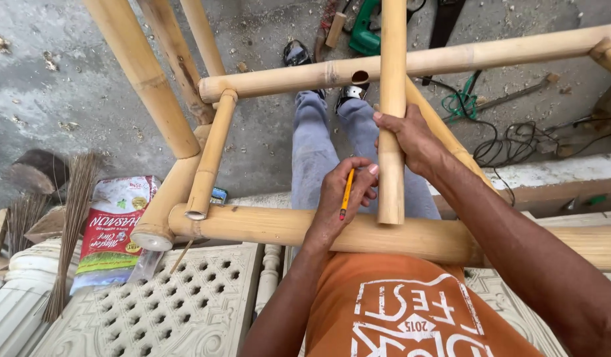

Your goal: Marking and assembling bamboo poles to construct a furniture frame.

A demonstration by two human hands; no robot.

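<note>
Now, from the left: a plastic bag (112,228), white with red and green panels, lies flat beside a bundle of broom sticks (71,231) (neither is in your way). Your left hand (337,201) pinches a yellow pencil (345,194), tip down on the horizontal bamboo pole (279,228) across your lap. Your right hand (411,140) is wrapped around the upright bamboo piece (392,112). If that grip loosens, I'd judge the upright could slide and your mark land off.
</note>
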